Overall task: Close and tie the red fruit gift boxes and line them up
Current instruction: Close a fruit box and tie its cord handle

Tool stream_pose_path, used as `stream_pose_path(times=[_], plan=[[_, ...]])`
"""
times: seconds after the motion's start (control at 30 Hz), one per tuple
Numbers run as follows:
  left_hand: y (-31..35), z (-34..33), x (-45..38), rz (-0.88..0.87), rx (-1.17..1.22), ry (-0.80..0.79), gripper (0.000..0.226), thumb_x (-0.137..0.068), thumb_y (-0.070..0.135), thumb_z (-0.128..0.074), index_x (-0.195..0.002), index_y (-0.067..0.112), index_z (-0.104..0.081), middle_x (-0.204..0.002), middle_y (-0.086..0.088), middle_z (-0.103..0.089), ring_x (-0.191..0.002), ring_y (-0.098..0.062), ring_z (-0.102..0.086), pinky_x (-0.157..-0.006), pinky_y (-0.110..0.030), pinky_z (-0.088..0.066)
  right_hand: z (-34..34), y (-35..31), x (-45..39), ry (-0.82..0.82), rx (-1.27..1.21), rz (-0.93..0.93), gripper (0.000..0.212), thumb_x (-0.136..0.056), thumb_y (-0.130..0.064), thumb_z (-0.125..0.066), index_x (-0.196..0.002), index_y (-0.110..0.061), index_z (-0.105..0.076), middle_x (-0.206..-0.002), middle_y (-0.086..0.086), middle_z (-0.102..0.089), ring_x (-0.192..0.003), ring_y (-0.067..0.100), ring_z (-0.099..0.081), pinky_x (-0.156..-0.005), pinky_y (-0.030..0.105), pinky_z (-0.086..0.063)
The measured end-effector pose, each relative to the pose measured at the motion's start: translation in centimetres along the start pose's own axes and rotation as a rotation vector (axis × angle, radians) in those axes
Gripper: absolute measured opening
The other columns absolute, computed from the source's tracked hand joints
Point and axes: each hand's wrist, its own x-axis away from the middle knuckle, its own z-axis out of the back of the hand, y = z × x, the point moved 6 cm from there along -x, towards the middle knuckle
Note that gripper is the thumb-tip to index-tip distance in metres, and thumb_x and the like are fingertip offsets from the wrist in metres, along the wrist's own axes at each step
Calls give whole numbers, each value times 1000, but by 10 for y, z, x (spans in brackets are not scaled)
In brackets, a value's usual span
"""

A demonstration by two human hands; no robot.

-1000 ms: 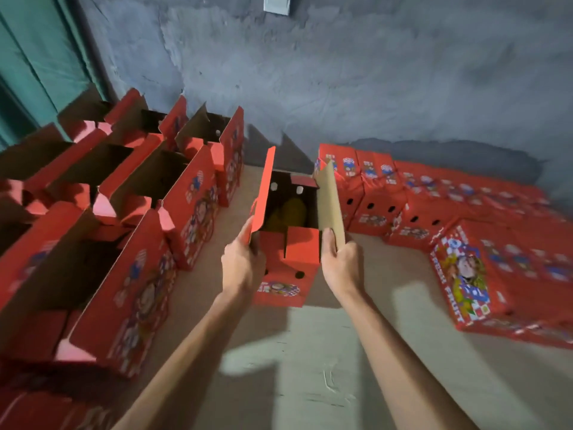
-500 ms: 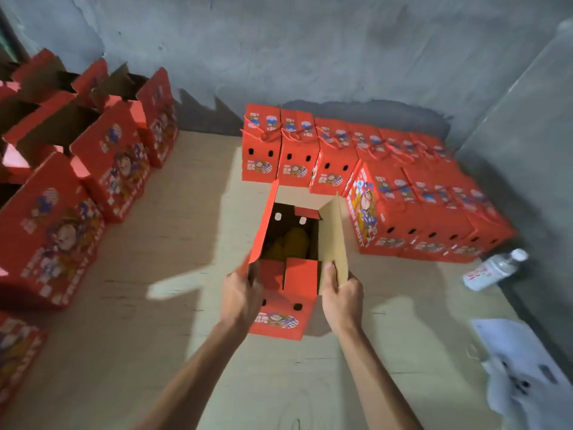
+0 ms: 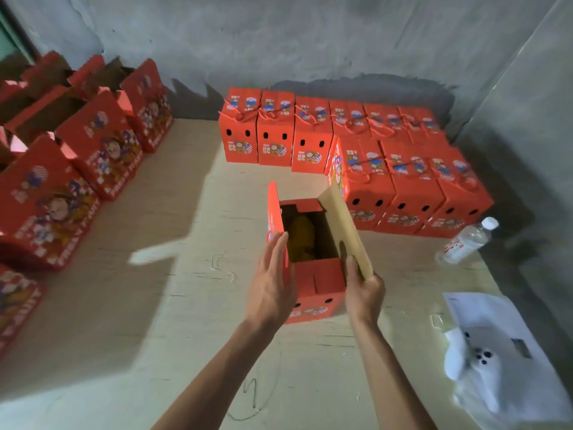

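— What's the room?
— Pale plywood floor (image 3: 192, 305), grey walls; tied boxes (image 3: 341, 144) at one o'clock.
— My hands?
— Left hand (image 3: 269, 283) flat against the open box (image 3: 313, 280) at centre; right hand (image 3: 362, 293) grips its flap (image 3: 344, 225). Fruit inside too dark to identify.

An open red box (image 3: 319, 274) stands upright on the floor, both long top flaps raised — the left flap (image 3: 275, 212) shows its red printed face edge-on, the right flap (image 3: 344, 225) its bare brown inside. Yellow fruit (image 3: 302, 235) lies in it. Just behind, closed boxes (image 3: 356, 150) tied with red cord stand in two tight rows. At the left, more open boxes (image 3: 93, 144) stand in rows — flaps up.
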Motion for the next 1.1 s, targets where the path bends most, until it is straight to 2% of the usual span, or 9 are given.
stream_pose_path(times=[0.13, 0.23, 0.3, 0.47, 0.6, 0.7, 0.87, 1.0, 1.1], plan=[[34, 5, -34, -248, -276, -209, 34, -98, 24, -59, -130, 15, -67, -140, 1, -62, -138, -15, -50, -127, -37, -18, -10, 0, 11, -34, -20, -25, 37, -97, -52, -62, -104, -15, -64, -82, -4, -71, -64, 9, -70, -50, 20, -51], [29, -1, -59, -157, -630, -469, 42, -97, 58, -47, -101, 23, -71, -108, 5, -72, -116, -14, -62, -126, -38, -15, -31, 9, 26, -62, -16, -150, 64, -98, -44, -64, -141, -4, -39, -115, 5, -66, -94, 27, -69, -80, 45, -59], [20, -1, -76, -70, -759, -495, 41, -98, 58, -46, -90, 22, -62, -91, 1, -69, -104, -20, -67, -121, -40, -25, -41, 15, 34, -30, -31, -226, 77, -97, -40, -67, -148, -1, -25, -125, 16, -62, -102, 34, -67, -89, 52, -57], [-17, -19, -119, -1, -911, -459, 72, -99, 59, -43, -147, 6, -38, -139, -14, -55, -129, -33, -53, -113, -51, -30, -51, 33, 47, 37, -119, -490, 82, -93, -59, -63, -141, 0, -31, -130, 20, -58, -109, 39, -63, -83, 40, -55], [-61, -33, -147, -32, -1047, -498, 94, -96, 64, -40, -159, 1, -9, -164, -20, -20, -150, -39, -23, -120, -66, -9, -57, 42, 42, 34, -119, -518, 79, -95, -64, -55, -133, 2, -34, -114, 16, -58, -93, 34, -62, -85, 50, -60], [-87, -43, -152, -124, -852, -528, 89, -94, 57, -46, -160, 7, -12, -167, -15, -18, -154, -32, -16, -123, -64, 0, -59, 47, 38, 51, -145, -511, 70, -97, -59, -55, -129, 2, -44, -106, 15, -63, -87, 32, -64, -82, 58, -60], [-94, -51, -162, -108, -649, -489, 70, -89, 48, -56, -150, 21, -33, -140, -16, -50, -130, -39, -44, -112, -53, -34, -51, 38, 24, 23, -98, -434, 33, -102, -49, -53, -86, -20, -54, -79, 0, -63, -74, 27, -67, -79, 61, -60], [-99, -40, -146, 110, -635, -412, 52, -95, 43, -49, -140, 19, -42, -128, -23, -49, -121, -43, -46, -101, -52, -37, -37, 18, -9, 35, 85, -279, 34, -103, -42, -56, -108, -10, -68, -102, 9, -72, -101, 32, -68, -96, 50, -55], [-105, -20, -112, 258, -476, -285, 42, -97, 32, -51, -135, 15, -49, -121, -23, -48, -116, -42, -45, -96, -48, -36, -30, 0, -42, 67, 385, -124, 47, -100, -43, -61, -120, -1, -69, -118, 19, -71, -112, 35, -66, -89, 38, -52]])
